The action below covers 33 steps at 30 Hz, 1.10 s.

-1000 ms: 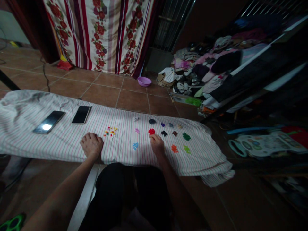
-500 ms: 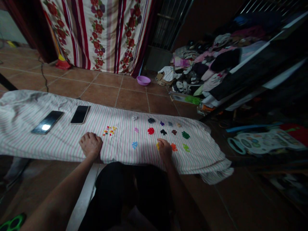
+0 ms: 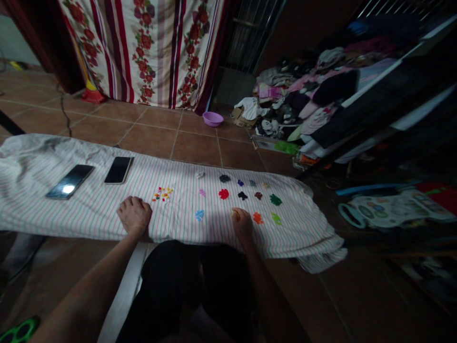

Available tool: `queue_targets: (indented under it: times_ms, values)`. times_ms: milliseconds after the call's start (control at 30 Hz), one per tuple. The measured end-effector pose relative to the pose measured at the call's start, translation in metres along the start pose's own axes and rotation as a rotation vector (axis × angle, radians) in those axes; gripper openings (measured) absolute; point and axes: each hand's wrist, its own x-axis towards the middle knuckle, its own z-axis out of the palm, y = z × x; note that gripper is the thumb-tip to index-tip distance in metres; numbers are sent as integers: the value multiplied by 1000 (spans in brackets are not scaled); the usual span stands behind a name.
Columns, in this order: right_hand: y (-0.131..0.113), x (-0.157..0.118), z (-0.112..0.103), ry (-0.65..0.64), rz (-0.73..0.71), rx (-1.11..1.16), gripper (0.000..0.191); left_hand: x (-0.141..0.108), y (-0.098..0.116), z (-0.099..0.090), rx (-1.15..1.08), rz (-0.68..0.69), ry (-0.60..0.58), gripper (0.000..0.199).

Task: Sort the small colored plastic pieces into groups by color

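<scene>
- The cloth (image 3: 185,190) is striped pink and green on white
- The scattered pieces (image 3: 164,194) are mixed yellow, red and white
- A red pile (image 3: 223,194), orange pile (image 3: 257,218) and light-blue pile (image 3: 199,215) are seen
- The curtain (image 3: 160,52) is patterned with red roses

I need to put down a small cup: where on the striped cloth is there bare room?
The striped cloth is free between the two phones and its near edge, left of the left hand. A narrower strip separates the mixed pieces from the light blue pile. Crowded: the coloured piles around the right hand.
</scene>
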Motion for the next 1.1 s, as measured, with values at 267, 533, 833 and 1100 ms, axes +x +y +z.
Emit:
queue_targets:
  times_ms: [267, 533, 833, 1100]
  values:
    - [4, -6, 3, 27, 4, 1, 33, -1, -1, 1, -10, 4, 21, 36]
    - [3, -9, 2, 49, 4, -2, 30, -1, 1, -3, -15, -1, 15, 36]
    - [1, -9, 2, 28, -13, -22, 19, -1, 1, -3, -22, 2, 12, 36]
    - [3, -7, 4, 26, -89, -26, 24, 0, -1, 0, -32, 2, 4, 36]
